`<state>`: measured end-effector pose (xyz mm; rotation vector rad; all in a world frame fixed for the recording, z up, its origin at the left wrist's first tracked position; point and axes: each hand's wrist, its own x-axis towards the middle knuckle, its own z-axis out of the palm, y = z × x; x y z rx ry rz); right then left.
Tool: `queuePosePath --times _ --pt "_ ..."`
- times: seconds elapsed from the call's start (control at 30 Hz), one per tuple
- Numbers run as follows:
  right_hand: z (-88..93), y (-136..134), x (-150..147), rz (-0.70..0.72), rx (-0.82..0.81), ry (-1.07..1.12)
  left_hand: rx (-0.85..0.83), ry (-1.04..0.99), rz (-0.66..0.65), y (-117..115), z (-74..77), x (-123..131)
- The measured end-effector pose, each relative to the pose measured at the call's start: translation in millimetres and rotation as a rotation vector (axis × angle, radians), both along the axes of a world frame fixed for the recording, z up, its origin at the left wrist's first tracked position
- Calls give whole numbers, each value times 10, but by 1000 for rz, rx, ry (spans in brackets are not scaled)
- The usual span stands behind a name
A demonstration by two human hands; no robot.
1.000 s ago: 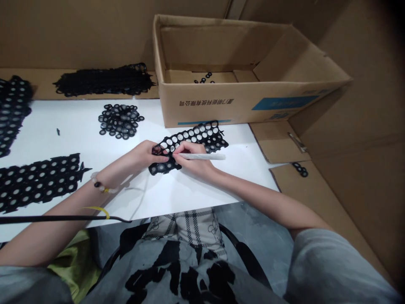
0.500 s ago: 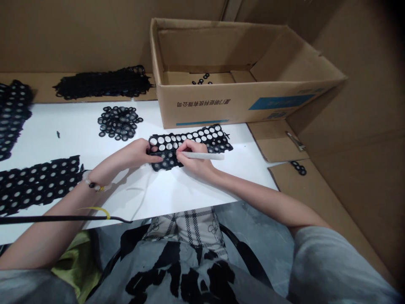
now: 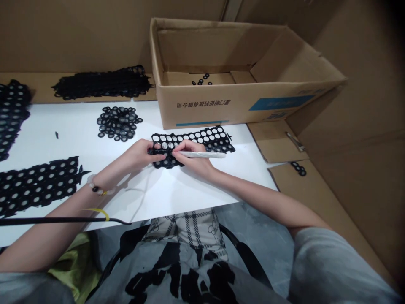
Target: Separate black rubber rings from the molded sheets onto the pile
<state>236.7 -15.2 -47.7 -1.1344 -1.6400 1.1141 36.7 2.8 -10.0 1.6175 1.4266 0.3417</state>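
Observation:
A black rubber sheet full of round holes [image 3: 205, 139] lies on the white table [image 3: 177, 190] in front of me. My left hand [image 3: 144, 153] pinches the sheet's left end between thumb and fingers. My right hand [image 3: 193, 159] grips a white stick tool [image 3: 205, 155] like a pen, its tip pressed on the sheet beside my left fingers. The hands almost touch. A pile of loose black rings [image 3: 118, 122] lies further back to the left.
An open cardboard box [image 3: 234, 101] stands right behind the sheet, with a few rings inside. More perforated black sheets lie at the left [image 3: 38, 183], the far left [image 3: 12, 114] and in a stack at the back [image 3: 101, 82]. A black cable [image 3: 63, 219] runs along the table's front edge.
The sheet has been turned from slanted to lying nearly level along the box, and slid a little away from me. Both hands kept their hold and moved up with it.

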Motion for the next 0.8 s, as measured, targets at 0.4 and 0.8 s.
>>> queuePosePath --times 0.4,0.8 --pt "-18 -25 -40 -19 56 -80 -70 -231 106 -95 -19 69" --pt "-29 4 -10 -75 14 47 -33 175 -145 117 68 -193"
